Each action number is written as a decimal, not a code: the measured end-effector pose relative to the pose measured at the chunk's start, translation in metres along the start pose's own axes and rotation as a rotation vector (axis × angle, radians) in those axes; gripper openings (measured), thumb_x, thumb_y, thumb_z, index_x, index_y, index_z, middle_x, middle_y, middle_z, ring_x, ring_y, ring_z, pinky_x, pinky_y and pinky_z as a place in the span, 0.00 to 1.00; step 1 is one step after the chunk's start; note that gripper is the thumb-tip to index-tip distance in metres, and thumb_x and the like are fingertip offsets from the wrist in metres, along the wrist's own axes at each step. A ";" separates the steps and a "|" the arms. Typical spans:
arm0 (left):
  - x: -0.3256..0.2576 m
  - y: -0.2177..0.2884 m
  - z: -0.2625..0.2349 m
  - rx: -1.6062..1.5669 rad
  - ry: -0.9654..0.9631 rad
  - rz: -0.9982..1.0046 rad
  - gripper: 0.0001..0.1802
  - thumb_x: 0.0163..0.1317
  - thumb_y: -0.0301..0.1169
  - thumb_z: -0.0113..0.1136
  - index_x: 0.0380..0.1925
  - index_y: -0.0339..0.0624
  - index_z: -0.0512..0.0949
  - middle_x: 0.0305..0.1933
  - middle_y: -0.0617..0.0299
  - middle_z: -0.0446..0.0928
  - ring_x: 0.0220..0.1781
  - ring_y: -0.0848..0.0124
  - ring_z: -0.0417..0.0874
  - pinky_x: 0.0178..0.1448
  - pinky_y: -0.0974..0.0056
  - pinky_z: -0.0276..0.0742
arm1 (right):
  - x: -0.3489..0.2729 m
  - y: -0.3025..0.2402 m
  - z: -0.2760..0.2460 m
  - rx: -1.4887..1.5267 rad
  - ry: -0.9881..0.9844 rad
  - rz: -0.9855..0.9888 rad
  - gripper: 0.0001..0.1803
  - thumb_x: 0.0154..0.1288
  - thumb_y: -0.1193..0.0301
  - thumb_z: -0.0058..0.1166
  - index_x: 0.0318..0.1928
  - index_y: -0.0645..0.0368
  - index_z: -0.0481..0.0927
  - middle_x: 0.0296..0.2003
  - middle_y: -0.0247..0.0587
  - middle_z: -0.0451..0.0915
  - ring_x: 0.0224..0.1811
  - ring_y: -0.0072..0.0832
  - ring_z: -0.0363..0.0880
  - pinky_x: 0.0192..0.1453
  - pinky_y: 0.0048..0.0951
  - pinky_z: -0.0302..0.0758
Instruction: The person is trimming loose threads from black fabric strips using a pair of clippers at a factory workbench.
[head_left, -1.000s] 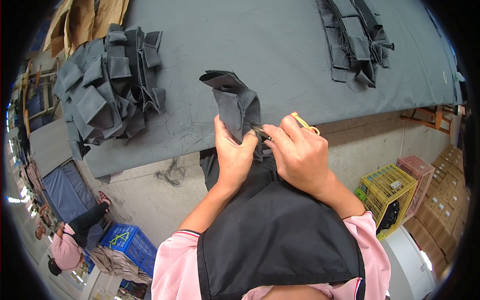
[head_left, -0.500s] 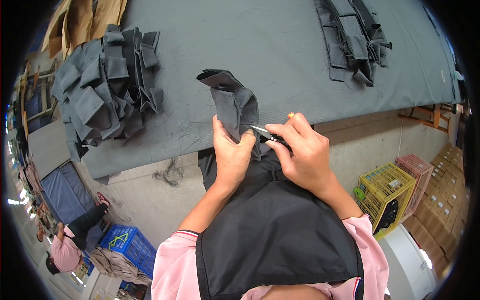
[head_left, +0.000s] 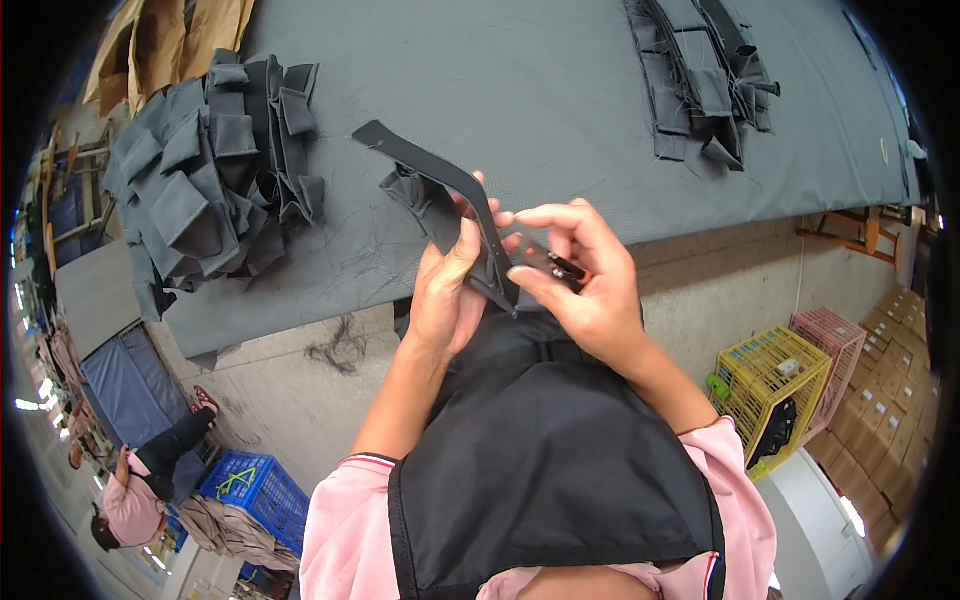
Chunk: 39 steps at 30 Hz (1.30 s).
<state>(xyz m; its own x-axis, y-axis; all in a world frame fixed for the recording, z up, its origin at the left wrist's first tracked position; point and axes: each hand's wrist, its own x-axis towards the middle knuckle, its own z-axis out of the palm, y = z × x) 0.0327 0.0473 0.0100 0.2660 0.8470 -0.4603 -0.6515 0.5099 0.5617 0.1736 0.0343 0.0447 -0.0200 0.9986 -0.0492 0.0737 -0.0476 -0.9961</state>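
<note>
My left hand is closed around a dark grey sewn fabric piece, its long edge strip facing up and a folded flap hanging at its far left side. Between the fingers of my right hand sit small thread snips with black handles; their blades are smeared by motion. The right fingertips are close beside the fabric's right edge, and I cannot tell whether they touch it. Both hands are over the near edge of the grey-covered table.
A heap of grey fabric pieces lies at the table's left, a smaller stack at the far right. Brown paper is at the far left. Yellow and blue crates stand on the floor. Another person is at lower left.
The fabric piece has been turned in my left hand, so its long edge strip now shows. My right hand has shifted slightly, and the snips' blades no longer rest on the fabric's face.
</note>
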 end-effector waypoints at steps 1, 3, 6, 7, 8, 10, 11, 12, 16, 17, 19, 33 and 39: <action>-0.001 0.002 0.004 -0.001 0.003 0.004 0.31 0.63 0.43 0.57 0.58 0.35 0.60 0.51 0.60 0.67 0.52 0.68 0.72 0.58 0.61 0.69 | 0.004 0.005 0.002 -0.117 -0.045 -0.037 0.13 0.54 0.80 0.59 0.42 0.62 0.75 0.28 0.35 0.68 0.26 0.21 0.67 0.36 0.21 0.70; 0.001 0.003 0.009 -0.005 -0.064 0.070 0.34 0.60 0.47 0.58 0.57 0.35 0.62 0.49 0.59 0.69 0.54 0.68 0.71 0.59 0.60 0.68 | 0.009 0.024 0.009 -0.044 -0.002 -0.079 0.08 0.59 0.79 0.55 0.40 0.64 0.74 0.28 0.40 0.72 0.29 0.24 0.72 0.36 0.23 0.71; 0.001 0.007 0.002 0.074 -0.097 0.072 0.34 0.59 0.49 0.59 0.55 0.34 0.65 0.50 0.53 0.71 0.54 0.66 0.73 0.55 0.60 0.72 | -0.004 0.016 0.011 -0.032 -0.063 0.062 0.05 0.63 0.78 0.52 0.38 0.65 0.72 0.31 0.42 0.76 0.31 0.27 0.77 0.36 0.25 0.72; 0.001 0.007 0.002 0.112 -0.102 0.077 0.34 0.59 0.50 0.59 0.54 0.33 0.66 0.51 0.51 0.72 0.53 0.65 0.74 0.54 0.60 0.74 | -0.007 0.016 0.010 -0.019 -0.085 0.081 0.05 0.63 0.78 0.52 0.38 0.64 0.72 0.31 0.42 0.76 0.31 0.28 0.78 0.35 0.26 0.72; 0.000 0.007 0.001 0.114 -0.099 0.076 0.34 0.59 0.50 0.59 0.54 0.33 0.66 0.51 0.51 0.72 0.53 0.65 0.74 0.54 0.60 0.74 | -0.010 0.029 0.011 -0.030 -0.074 0.045 0.09 0.61 0.76 0.56 0.40 0.63 0.71 0.32 0.41 0.78 0.31 0.29 0.80 0.36 0.27 0.74; 0.002 0.008 0.001 0.015 -0.137 0.069 0.32 0.63 0.51 0.51 0.55 0.32 0.65 0.50 0.49 0.72 0.51 0.62 0.76 0.54 0.58 0.75 | -0.016 0.027 0.013 -0.071 -0.042 0.050 0.11 0.59 0.75 0.58 0.41 0.62 0.71 0.32 0.41 0.78 0.32 0.29 0.80 0.36 0.28 0.74; 0.004 0.009 0.001 -0.033 -0.156 0.068 0.32 0.66 0.51 0.47 0.55 0.32 0.65 0.50 0.48 0.73 0.50 0.61 0.77 0.54 0.58 0.76 | -0.019 0.026 0.014 -0.114 -0.010 0.055 0.13 0.57 0.73 0.60 0.41 0.62 0.72 0.32 0.41 0.78 0.32 0.30 0.80 0.36 0.28 0.75; 0.007 0.007 -0.003 -0.090 -0.180 0.070 0.31 0.69 0.50 0.39 0.59 0.34 0.62 0.53 0.48 0.71 0.51 0.60 0.76 0.56 0.55 0.75 | -0.020 0.025 0.013 -0.126 0.007 0.055 0.15 0.55 0.72 0.62 0.41 0.60 0.73 0.30 0.38 0.76 0.29 0.30 0.79 0.33 0.28 0.75; 0.012 0.008 -0.007 -0.321 -0.237 0.071 0.29 0.71 0.47 0.37 0.63 0.39 0.58 0.56 0.49 0.69 0.53 0.60 0.75 0.57 0.53 0.74 | -0.022 0.019 0.005 -0.335 0.038 -0.131 0.14 0.50 0.74 0.63 0.39 0.58 0.76 0.26 0.34 0.70 0.24 0.26 0.75 0.25 0.25 0.73; 0.013 0.009 -0.009 -0.348 -0.247 0.048 0.28 0.71 0.46 0.36 0.64 0.41 0.56 0.57 0.50 0.68 0.53 0.61 0.74 0.57 0.53 0.74 | -0.023 0.019 0.002 -0.331 0.034 -0.132 0.14 0.50 0.74 0.63 0.39 0.58 0.76 0.26 0.34 0.70 0.24 0.26 0.75 0.25 0.25 0.73; 0.012 0.010 -0.010 -0.373 -0.256 0.027 0.28 0.71 0.44 0.36 0.66 0.43 0.54 0.58 0.50 0.67 0.54 0.61 0.74 0.57 0.52 0.74 | -0.026 0.017 -0.005 -0.441 -0.043 -0.185 0.15 0.46 0.80 0.61 0.37 0.61 0.77 0.26 0.37 0.71 0.29 0.27 0.71 0.47 0.29 0.72; 0.010 0.009 -0.011 -0.451 -0.278 0.003 0.27 0.71 0.42 0.36 0.66 0.43 0.53 0.59 0.49 0.67 0.54 0.60 0.74 0.56 0.53 0.75 | -0.025 0.015 0.001 -0.542 -0.037 -0.387 0.14 0.43 0.76 0.65 0.34 0.59 0.79 0.24 0.36 0.71 0.20 0.29 0.73 0.23 0.27 0.70; 0.010 0.009 -0.012 -0.432 -0.271 -0.006 0.27 0.71 0.41 0.36 0.66 0.43 0.53 0.58 0.49 0.67 0.53 0.61 0.74 0.56 0.53 0.75 | -0.025 0.010 -0.001 -0.277 -0.100 -0.153 0.13 0.44 0.80 0.62 0.34 0.61 0.79 0.24 0.38 0.71 0.24 0.31 0.69 0.50 0.32 0.72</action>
<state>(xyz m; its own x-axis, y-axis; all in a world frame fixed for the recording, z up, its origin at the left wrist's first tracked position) 0.0209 0.0581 0.0020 0.4078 0.8822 -0.2355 -0.8686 0.4543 0.1978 0.1762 0.0085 0.0362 -0.1484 0.9858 0.0787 0.3307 0.1245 -0.9355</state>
